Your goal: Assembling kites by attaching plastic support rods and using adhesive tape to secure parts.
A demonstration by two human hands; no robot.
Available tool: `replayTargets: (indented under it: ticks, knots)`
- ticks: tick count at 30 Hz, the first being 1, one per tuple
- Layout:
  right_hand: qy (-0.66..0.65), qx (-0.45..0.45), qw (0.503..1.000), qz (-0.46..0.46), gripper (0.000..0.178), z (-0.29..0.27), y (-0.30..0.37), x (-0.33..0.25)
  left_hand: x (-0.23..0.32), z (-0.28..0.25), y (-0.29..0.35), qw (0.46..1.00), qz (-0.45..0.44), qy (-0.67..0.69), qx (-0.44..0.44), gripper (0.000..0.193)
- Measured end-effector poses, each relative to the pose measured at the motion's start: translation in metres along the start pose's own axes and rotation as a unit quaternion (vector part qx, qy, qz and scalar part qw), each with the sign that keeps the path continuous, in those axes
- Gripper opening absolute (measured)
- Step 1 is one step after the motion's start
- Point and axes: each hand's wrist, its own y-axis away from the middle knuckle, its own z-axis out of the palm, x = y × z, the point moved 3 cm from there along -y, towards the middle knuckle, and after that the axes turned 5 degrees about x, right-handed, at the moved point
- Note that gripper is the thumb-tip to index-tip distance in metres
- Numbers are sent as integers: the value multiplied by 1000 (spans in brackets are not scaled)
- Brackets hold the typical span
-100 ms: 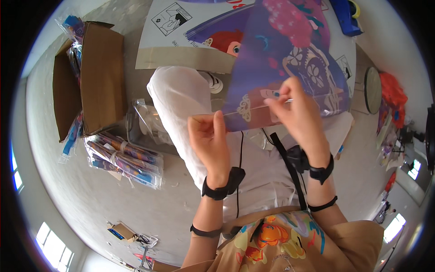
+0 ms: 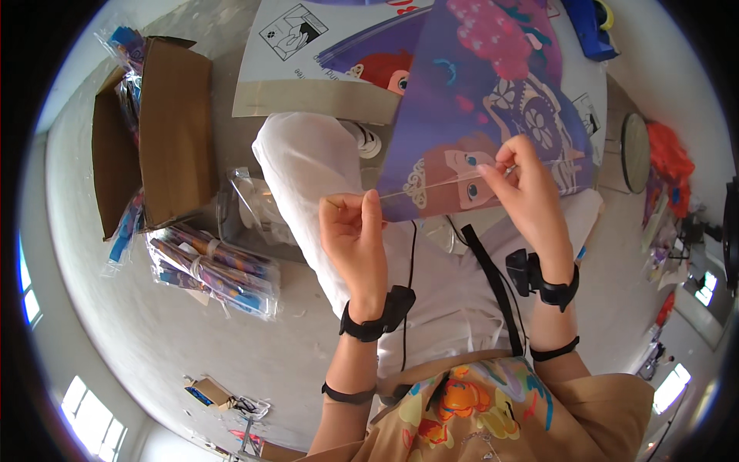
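Note:
A purple printed plastic sheet with cartoon figures lies across my lap and the board in front of me. My left hand pinches its near left corner between thumb and forefinger. A thin, clear line, perhaps a fold or a strip of tape, runs from there across the sheet toward the right. My right hand is closed on that line with thumb and fingertips, above a printed face. Whether it grips the sheet itself or a separate strip, I cannot tell.
A printed white board lies beneath the sheet. Beyond, at the right, is a blue tape dispenser. On the left stand an open cardboard box, a clear plastic bin and bundled, wrapped prints. A round stool is at the right.
My right hand has slid to the right along the clear line, uncovering more of the printed face. My left hand has stayed at the corner.

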Motion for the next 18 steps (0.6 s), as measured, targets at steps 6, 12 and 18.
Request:
replayTargets:
  ticks: [6,12,18]
  knots:
    - [-76,11,997,-13,23,0,9,-2,-3,1,3,999,-3,34,-6,22]
    - [-121,45,961,-243,43,-18,1,-51,15,6,13,999,26,19,-24,41]
    - [-85,-142,882,-440,43,-71,-7,-119,99,25,40,973,182,51,-132,56]
